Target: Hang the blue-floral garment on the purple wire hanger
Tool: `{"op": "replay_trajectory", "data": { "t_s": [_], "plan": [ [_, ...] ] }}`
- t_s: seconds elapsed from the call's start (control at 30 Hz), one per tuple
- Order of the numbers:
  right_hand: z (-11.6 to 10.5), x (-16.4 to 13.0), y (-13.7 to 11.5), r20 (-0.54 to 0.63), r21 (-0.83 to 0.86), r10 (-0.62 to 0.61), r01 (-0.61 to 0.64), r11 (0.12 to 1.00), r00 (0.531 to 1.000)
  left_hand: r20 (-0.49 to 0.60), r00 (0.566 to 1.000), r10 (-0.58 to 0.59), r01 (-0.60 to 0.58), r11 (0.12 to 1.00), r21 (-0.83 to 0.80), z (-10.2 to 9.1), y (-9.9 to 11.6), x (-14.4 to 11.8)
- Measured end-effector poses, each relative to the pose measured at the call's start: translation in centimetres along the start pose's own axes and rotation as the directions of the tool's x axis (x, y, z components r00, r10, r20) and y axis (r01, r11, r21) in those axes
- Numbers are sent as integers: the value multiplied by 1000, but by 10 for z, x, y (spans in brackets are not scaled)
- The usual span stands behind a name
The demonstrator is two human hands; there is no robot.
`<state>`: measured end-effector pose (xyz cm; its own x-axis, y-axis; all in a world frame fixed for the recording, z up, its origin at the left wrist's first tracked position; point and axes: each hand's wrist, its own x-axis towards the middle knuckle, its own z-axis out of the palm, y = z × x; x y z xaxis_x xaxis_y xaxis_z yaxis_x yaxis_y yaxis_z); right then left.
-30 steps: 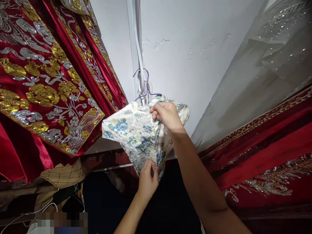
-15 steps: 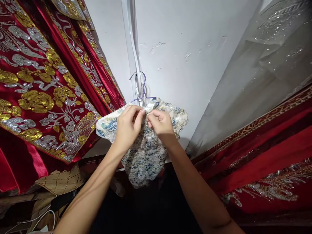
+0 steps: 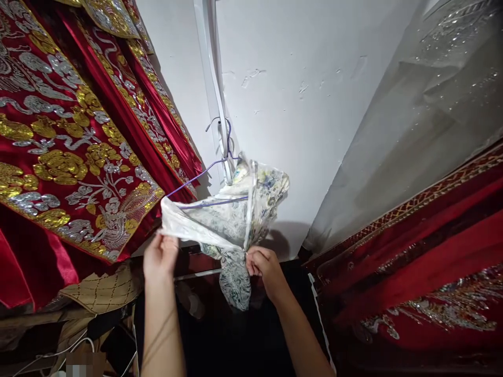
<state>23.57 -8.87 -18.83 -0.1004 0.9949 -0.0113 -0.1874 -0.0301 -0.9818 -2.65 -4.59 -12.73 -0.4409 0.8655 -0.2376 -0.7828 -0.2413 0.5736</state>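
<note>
The little flowery dress (image 3: 231,220) is hanging on a purple hanger (image 3: 204,180) by the white wall (image 3: 298,104). The left hand (image 3: 159,256) is pinching its left edge, and the right hand (image 3: 263,267) is gripping the bottom. One side looks off the hanger, so it needs fixing.

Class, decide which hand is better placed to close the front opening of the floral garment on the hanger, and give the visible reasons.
Probably the right hand: it pinches the floral garment at its front edge. The left hand grips the outer sleeve corner.
</note>
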Motion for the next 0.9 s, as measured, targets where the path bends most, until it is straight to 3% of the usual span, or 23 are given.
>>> {"op": "replay_trajectory", "data": {
  "t_s": [0.1,0.2,0.27,0.33,0.4,0.5,0.57,0.63,0.7,0.77,0.83,0.9],
  "plan": [
    [-8,-12,5,21,16,19,-19,1000,1000,-67,992,-108,103,992,-78,-45,-53,-14],
    [-23,-20,-5,133,-105,29,-15,994,991,-135,978,-158,156,987,-26,-67,-88,-28],
    [-31,-26,-13,258,-222,98,-40,974,961,-121,983,-140,144,989,29,-66,-92,-36],
    [-37,-30,-15,341,-351,194,-67,934,920,-30,997,-76,78,996,50,-56,-86,-46],
    [-41,-31,-11,330,-470,268,-89,878,905,108,994,-30,23,997,68,-42,-78,-60],
    [-45,-26,3,237,-539,263,-99,837,935,316,948,-38,-22,982,186,-21,-75,-86],
    [-44,-19,9,131,-481,179,-96,871,975,447,891,-82,-68,948,309,-10,-79,-106],
    [-39,-12,10,20,-355,116,-102,929,993,573,807,-142,-160,882,444,-1,-84,-126],
    [-30,-9,6,-18,-157,161,-162,974,987,676,703,-222,-280,786,550,6,-86,-142],
    [-17,-8,-3,42,71,258,-261,963,965,740,607,-292,-408,685,604,11,-82,-151],
    [-5,-9,-14,158,217,305,-334,917,939,767,585,-264,-533,587,609,13,-73,-151],
    [2,-9,-28,318,192,286,-357,914,904,758,633,-161,-614,492,617,10,-61,-142]
  ]
}}
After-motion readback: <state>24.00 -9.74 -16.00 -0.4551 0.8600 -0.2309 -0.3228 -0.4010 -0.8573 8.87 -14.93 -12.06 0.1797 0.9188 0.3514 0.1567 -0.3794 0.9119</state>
